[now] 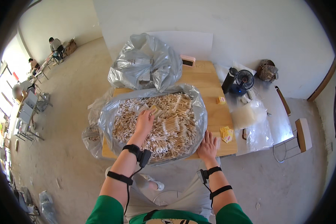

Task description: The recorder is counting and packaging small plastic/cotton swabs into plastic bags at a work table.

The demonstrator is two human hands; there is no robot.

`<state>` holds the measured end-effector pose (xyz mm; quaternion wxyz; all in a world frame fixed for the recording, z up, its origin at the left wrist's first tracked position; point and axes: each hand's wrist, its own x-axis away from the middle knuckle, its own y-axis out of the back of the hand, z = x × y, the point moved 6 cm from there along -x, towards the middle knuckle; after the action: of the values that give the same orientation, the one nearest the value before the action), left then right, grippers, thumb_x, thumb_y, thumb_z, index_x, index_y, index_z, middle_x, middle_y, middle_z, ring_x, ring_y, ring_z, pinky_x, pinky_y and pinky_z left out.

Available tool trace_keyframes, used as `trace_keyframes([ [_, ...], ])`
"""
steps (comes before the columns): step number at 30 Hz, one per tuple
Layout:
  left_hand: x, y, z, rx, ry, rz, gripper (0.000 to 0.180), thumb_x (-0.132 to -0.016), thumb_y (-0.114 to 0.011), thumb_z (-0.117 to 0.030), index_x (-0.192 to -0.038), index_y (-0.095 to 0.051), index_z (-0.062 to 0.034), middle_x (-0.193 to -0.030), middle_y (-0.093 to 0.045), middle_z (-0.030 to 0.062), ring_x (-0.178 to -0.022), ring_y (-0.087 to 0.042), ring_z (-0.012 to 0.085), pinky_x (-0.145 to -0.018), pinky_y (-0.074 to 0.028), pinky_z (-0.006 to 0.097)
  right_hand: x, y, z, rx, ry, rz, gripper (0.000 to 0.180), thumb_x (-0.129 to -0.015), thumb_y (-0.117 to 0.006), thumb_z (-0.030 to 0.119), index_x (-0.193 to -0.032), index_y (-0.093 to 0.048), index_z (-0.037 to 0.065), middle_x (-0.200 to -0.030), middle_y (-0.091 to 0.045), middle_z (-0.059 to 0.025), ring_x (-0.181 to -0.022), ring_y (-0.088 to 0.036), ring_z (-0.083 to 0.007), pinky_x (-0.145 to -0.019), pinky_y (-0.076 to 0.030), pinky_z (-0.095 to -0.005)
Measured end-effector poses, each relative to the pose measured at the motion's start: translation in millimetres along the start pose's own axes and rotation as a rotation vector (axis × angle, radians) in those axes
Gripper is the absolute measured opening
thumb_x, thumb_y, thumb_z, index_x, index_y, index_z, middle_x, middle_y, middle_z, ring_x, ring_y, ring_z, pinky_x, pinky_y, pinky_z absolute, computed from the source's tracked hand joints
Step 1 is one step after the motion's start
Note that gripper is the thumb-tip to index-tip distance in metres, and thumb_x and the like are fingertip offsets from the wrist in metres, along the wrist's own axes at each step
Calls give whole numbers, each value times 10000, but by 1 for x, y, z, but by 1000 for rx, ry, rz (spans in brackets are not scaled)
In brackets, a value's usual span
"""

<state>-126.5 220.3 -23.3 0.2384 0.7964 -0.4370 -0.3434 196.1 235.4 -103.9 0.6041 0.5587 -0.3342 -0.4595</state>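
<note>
table (209, 84) of pale wood on a grey concrete floor (78, 97).

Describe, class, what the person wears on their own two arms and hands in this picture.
Both hands are bare, without gloves. The left hand has a black wrist strap with a small black box, and a thin black cable runs to a second black band on the forearm. The right hand has the same: strap, box, cable, forearm band. Green short sleeves cover the upper arms.
</note>
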Motion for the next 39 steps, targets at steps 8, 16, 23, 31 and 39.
trace_keyframes([
  [8, -47, -59, 20, -208, 126, 309, 514, -773, -672, -241, -1208, -479, -48, -1132, -562, 222, -1052, -522, 397, -866, -437, 440, 1, -5, 0, 27, 7, -42, 540, -878, -424, 342, -1364, -391, 110, -1471, -265, -118, -1372, -192, -302, -1102, -91, -515],
  [16, -24, 18, 24, 54, 181, -315, 259, -816, -643, -179, -909, -476, -5, -796, -578, 180, -767, -584, 369, -661, -445, 439, 5, 0, 0, -60, 6, -134, 554, -869, -447, 350, -1353, -398, 82, -1446, -313, -120, -1357, -231, -298, -1099, -108, -513],
  [23, 51, 49, 1, 1287, 611, -304, 180, -939, -505, -212, -1005, -481, -46, -947, -546, 68, -871, -587, 189, -680, -531, 344, 1, 7, -28, -337, -173, -292, 524, -862, -526, 294, -1304, -417, 34, -1328, -440, -168, -1268, -364, -325, -1062, -254, -446],
  [31, 127, 25, -36, 1217, 691, -120, 261, -965, -441, -302, -1032, -541, -71, -906, -573, 35, -847, -542, 121, -692, -448, 257, 23, 122, 87, -940, 157, -499, 337, -865, -594, 150, -1164, -494, 32, -934, -579, -127, -783, -558, -233, -685, -465, -355],
  [39, 164, 32, -60, 521, 356, 53, 304, -935, -502, -269, -822, -588, 0, -719, -588, 56, -659, -535, 119, -609, -438, 287, 57, 75, 131, -1650, -191, 4, 333, -876, -573, 68, -1182, -460, 0, -969, -600, -66, -755, -556, -93, -543, -459, -219],
])
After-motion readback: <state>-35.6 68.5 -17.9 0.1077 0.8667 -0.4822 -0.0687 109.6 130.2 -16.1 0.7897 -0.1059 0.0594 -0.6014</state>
